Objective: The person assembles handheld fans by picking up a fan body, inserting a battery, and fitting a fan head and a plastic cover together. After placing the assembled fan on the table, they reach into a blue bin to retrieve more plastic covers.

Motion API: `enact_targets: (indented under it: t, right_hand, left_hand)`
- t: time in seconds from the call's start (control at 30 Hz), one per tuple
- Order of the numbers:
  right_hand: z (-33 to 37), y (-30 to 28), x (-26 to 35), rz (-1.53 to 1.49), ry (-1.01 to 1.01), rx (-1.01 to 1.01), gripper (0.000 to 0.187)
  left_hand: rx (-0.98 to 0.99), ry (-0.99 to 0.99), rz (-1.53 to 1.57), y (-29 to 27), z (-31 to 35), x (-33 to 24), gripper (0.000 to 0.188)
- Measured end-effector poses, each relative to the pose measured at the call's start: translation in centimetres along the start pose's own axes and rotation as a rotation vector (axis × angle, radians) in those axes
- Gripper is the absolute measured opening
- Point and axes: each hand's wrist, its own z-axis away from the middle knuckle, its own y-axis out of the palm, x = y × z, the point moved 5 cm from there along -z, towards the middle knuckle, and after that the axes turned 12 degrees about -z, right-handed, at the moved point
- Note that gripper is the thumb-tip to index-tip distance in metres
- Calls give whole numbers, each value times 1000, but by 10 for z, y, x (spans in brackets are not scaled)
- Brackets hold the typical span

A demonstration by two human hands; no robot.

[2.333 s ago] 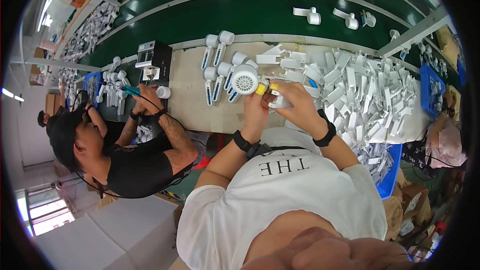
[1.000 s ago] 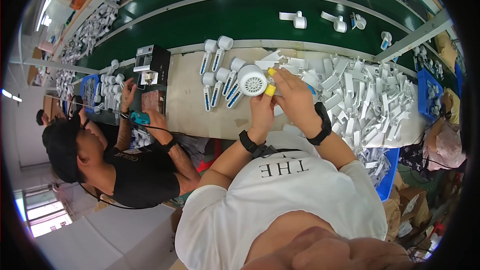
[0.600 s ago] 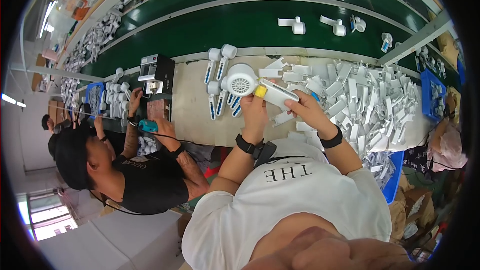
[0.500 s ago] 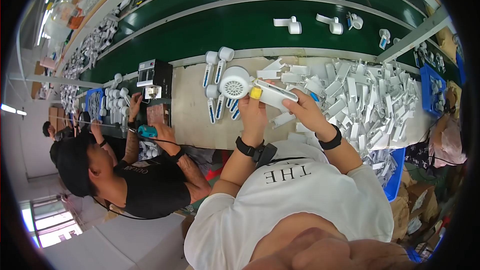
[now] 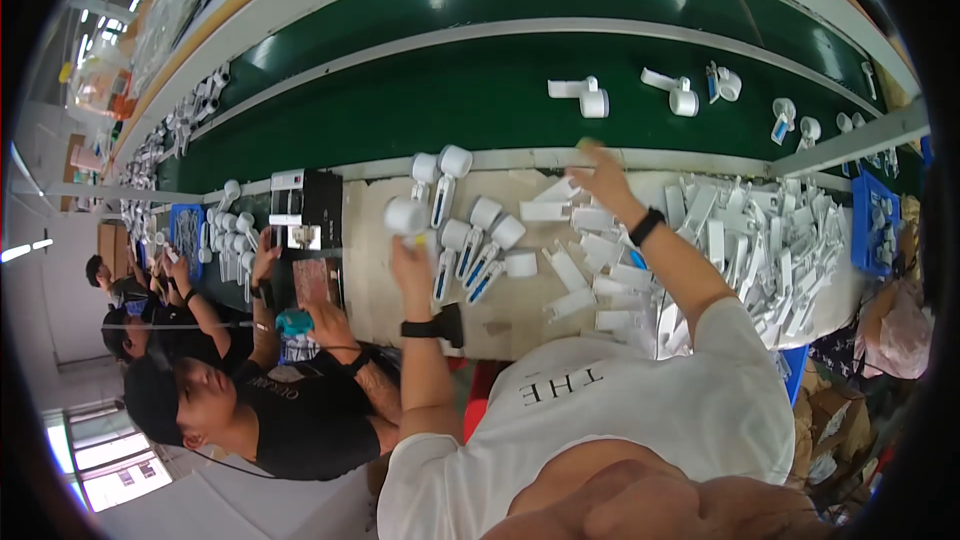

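Conveyor belt (image 5: 480, 90): green, widest item, running left to right beyond your bench; a few white handled parts ride on it, well apart from each other.

Workbench (image 5: 375, 270): pale top between you and the belt.

Heap of white casings (image 5: 770, 250): covers the bench's right side, beside your right forearm.

Co-worker in black shirt (image 5: 300, 420): seated at your left, hands busy at a small black box (image 5: 305, 210).

Row of finished white units (image 5: 470, 245): lying on the bench between your two hands, long axes running roughly toward and away from you, round heads at the far end.

Your left hand (image 5: 410, 265): raised over the bench, closed around a white round-headed unit (image 5: 405, 215) that stands up from your fist, head toward the belt. It sits at the left end of the row, touching nothing else that can be made out.

Your right hand (image 5: 600, 175): reached out farther, at the bench's far edge, blurred; fingers look loosely spread, holding nothing that can be made out. It is the hand nearer the belt; the left is nearer the row.
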Motion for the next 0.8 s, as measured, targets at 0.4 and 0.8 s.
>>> enact_targets:
  t: [0.4,0.8]
  right_hand:
    - [-121,-21,-67,236,290,-285,74]
    - [61,-68,212,426,-879,484,53]
  left_hand:
    - [35,-487,-652,24,-11,129,39]
    - [723,344,1085,16,31,-141,48]
